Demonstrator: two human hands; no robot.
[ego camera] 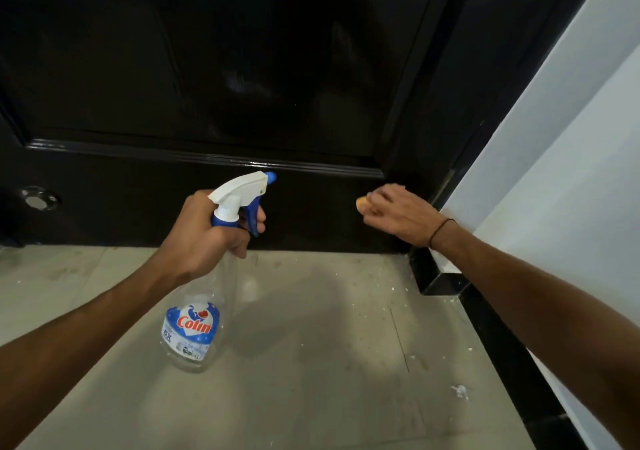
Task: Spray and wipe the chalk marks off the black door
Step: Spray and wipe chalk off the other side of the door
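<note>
The left hand [211, 227] grips the neck of a clear Colin spray bottle [194, 325], one finger curled on the blue trigger, its white nozzle aimed at the bottom rail of the black door [207, 68] on the far side. To the right, the right hand [398, 217] presses an orange sponge [362, 204] against the door's lower right corner, fingers curled over it. White flecks lie on the grey floor [311, 363] near the black skirting [502, 345].

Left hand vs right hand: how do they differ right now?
Left hand grips the spray bottle by its neck, finger on the trigger, off the door. Right hand lies flatter, pressing an orange sponge to the door's bottom rail near the frame. Both are bare and reach toward the door.
</note>
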